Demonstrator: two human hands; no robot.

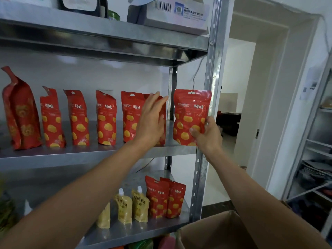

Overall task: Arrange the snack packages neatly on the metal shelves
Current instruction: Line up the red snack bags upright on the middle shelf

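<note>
A row of red snack pouches (pixel 106 119) with yellow spots stands upright on the middle metal shelf (pixel 86 155). My left hand (pixel 150 123) lies flat with straight fingers against the rightmost standing pouch (pixel 130 115), partly covering it. My right hand (pixel 206 135) grips the lower right corner of another red pouch (pixel 190 114), held upright at the shelf's right end, beside the steel upright (pixel 211 87). A taller red bag (pixel 19 112) stands at the row's left end.
On the lower shelf stand two more red pouches (pixel 164 198) and yellow spouted pouches (pixel 132 205). A white carton (pixel 176 13) sits on the top shelf. An open cardboard box (pixel 215 232) is at bottom right. A doorway and a second rack (pixel 316 150) lie to the right.
</note>
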